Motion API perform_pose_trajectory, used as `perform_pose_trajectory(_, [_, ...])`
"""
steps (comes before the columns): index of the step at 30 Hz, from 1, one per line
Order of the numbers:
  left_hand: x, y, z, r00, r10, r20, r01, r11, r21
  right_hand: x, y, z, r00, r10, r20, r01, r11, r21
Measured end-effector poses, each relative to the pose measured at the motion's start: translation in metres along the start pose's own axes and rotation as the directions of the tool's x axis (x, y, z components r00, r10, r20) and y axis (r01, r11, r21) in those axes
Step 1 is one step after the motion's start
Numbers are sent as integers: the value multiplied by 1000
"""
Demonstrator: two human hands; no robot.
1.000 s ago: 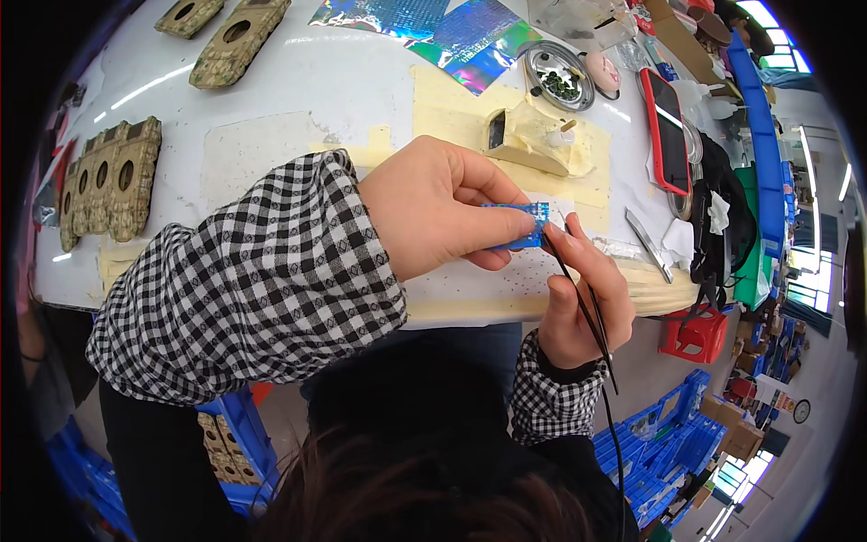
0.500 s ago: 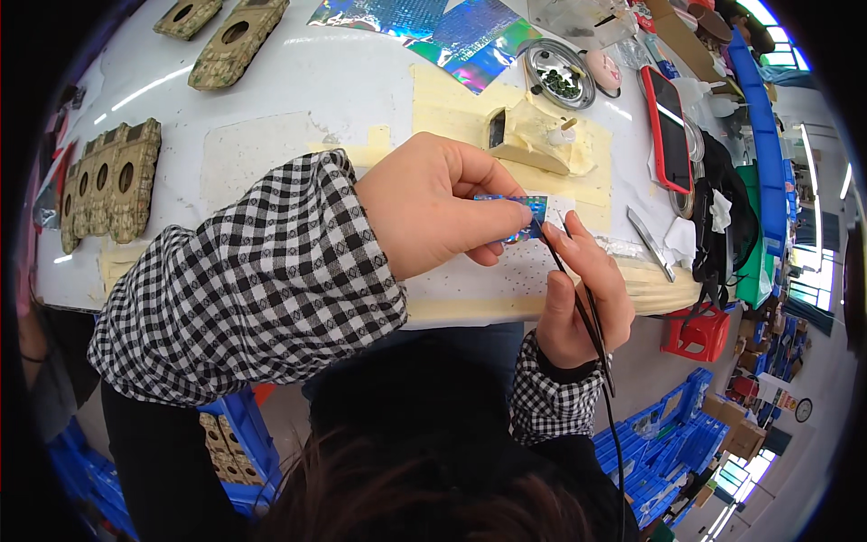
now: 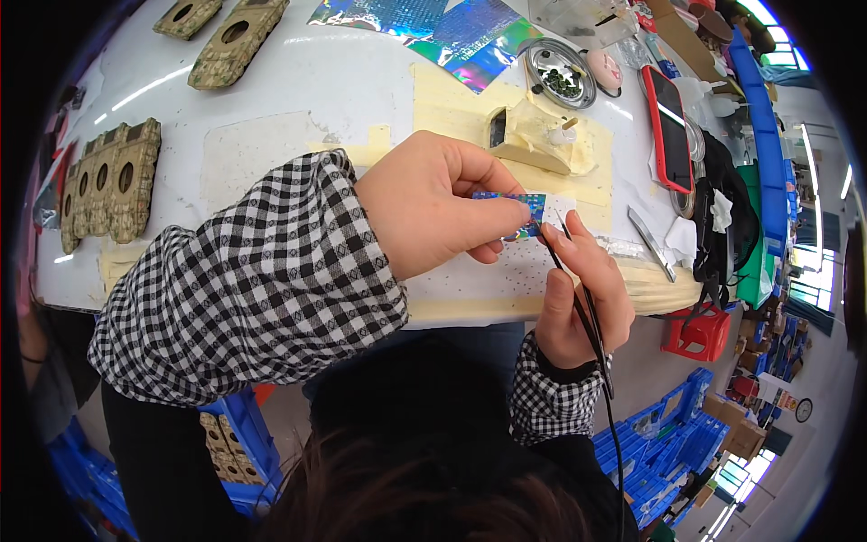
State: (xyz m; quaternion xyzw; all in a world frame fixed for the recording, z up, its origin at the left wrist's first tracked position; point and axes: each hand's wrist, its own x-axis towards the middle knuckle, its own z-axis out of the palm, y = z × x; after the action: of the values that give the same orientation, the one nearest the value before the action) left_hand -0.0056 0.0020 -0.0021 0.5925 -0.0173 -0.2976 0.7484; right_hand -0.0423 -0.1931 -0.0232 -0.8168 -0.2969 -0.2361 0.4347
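Note:
Between the thumb and fingers of my left hand (image 3: 429, 210) is a small piece of shiny blue holographic sheet (image 3: 536, 206), partly covered by the thumb. My right hand (image 3: 591, 294) is closed round black tweezers (image 3: 574, 291). One tweezer tip meets the sheet's lower right edge, while the other stands apart to its right. Whether the tips pinch anything is too small to make out. Beneath both hands lies a white surface (image 3: 452, 287) scattered with tiny dark specks. Just beyond them sits a block wrapped in yellowish tape (image 3: 533, 140), with a small stick poking up from it.
Camouflage-patterned hull-shaped parts (image 3: 113, 185) stand at the left, with more (image 3: 237, 45) farther back. Larger holographic sheets (image 3: 470, 41) lie at the far side. A round dish of small dark green pieces (image 3: 560, 81), a red-cased phone (image 3: 666, 126) and metal tweezers (image 3: 650, 242) are at the right.
The blue piece has tilted slightly in my left fingers, so its glints look different. My right hand and the tweezers have barely shifted.

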Motion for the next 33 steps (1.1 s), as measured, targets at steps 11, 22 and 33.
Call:
perform_pose_trajectory(11, [0,-1,-1,1000,15,17,-16,1000,23,-2,3,1,1000,10,-4,-10,1000,11])
perform_pose_trajectory(22, [-1,1,0,999,-28,45,29,999,-25,-4,0,1,999,39,-17,-39,999,22])
perform_pose_trajectory(33, [-1,1,1,999,-21,42,22,1000,-14,-6,0,0,999,43,-19,-42,999,31])
